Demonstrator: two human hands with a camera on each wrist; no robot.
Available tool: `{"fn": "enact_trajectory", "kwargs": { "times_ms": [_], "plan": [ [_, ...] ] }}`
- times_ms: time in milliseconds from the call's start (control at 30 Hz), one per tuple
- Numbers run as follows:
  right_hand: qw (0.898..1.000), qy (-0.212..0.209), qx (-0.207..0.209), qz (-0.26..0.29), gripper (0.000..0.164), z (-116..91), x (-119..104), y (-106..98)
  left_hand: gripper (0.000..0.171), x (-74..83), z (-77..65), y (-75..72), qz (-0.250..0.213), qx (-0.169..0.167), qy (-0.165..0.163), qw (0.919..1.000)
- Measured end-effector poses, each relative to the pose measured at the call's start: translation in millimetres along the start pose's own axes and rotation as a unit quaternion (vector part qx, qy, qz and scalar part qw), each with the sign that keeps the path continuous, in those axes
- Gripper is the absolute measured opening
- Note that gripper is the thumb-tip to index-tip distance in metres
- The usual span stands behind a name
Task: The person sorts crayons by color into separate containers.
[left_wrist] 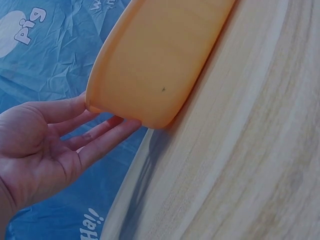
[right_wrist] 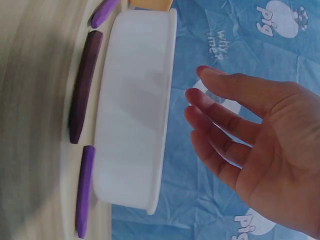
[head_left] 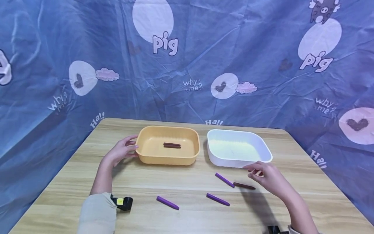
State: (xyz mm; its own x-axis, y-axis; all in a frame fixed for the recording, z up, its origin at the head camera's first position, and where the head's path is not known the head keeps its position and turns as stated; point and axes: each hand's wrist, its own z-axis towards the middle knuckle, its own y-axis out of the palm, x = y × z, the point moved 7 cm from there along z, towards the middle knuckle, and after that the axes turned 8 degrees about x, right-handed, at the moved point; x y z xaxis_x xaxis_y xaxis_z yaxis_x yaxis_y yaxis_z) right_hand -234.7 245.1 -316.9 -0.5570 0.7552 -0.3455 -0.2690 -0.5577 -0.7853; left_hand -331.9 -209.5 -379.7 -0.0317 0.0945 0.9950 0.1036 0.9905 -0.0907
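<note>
My left hand [head_left: 122,150] touches the left end of a yellow-orange plastic basket [head_left: 168,161]. In the left wrist view, its fingertips [left_wrist: 131,125] rest against the outer wall, the fingers fairly straight. Two brown crayons [head_left: 172,145] lie side by side inside that basket. Over the near right corner of a white basket [head_left: 226,161] hovers my right hand [head_left: 270,178], holding nothing, its fingers loosely bent. Below it on the table lie a brown crayon [head_left: 244,186] and a purple crayon [head_left: 224,180], nearly end to end. A second purple crayon [head_left: 218,199] lies nearer me.
Another purple crayon [head_left: 168,202] lies at the front, left of the others. Both baskets stand toward the back of the wooden table [head_left: 140,185]. A blue printed cloth [head_left: 187,61] hangs behind and at the sides.
</note>
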Motion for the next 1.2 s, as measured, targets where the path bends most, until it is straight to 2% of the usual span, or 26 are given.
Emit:
{"fn": "enact_trajectory", "kwargs": {
  "times_ms": [167,333,633,900,1200],
  "plan": [
    [0.998,0.020,-0.052,0.032,0.020,-4.1,12.4,12.5,0.060,0.5,0.3,0.1,0.001,0.001,0.000,1.0000],
    [0.994,0.039,-0.095,0.038,0.020,-10.3,24.9,23.7,0.059,0.5,0.0,0.9,0.001,-0.002,0.002,1.0000],
    [0.981,0.052,-0.158,0.098,0.019,-20.9,38.3,40.2,0.059,0.9,-0.4,0.3,0.006,-0.001,0.002,1.0000],
    [0.978,0.069,-0.173,0.091,0.017,-25.9,45.0,43.8,0.059,1.5,-0.7,0.5,0.007,-0.003,0.005,1.0000],
    [0.979,0.062,-0.168,0.096,0.021,-27.9,48.1,45.1,0.059,0.7,-0.3,0.6,0.001,-0.006,0.007,1.0000]
  ]
}}
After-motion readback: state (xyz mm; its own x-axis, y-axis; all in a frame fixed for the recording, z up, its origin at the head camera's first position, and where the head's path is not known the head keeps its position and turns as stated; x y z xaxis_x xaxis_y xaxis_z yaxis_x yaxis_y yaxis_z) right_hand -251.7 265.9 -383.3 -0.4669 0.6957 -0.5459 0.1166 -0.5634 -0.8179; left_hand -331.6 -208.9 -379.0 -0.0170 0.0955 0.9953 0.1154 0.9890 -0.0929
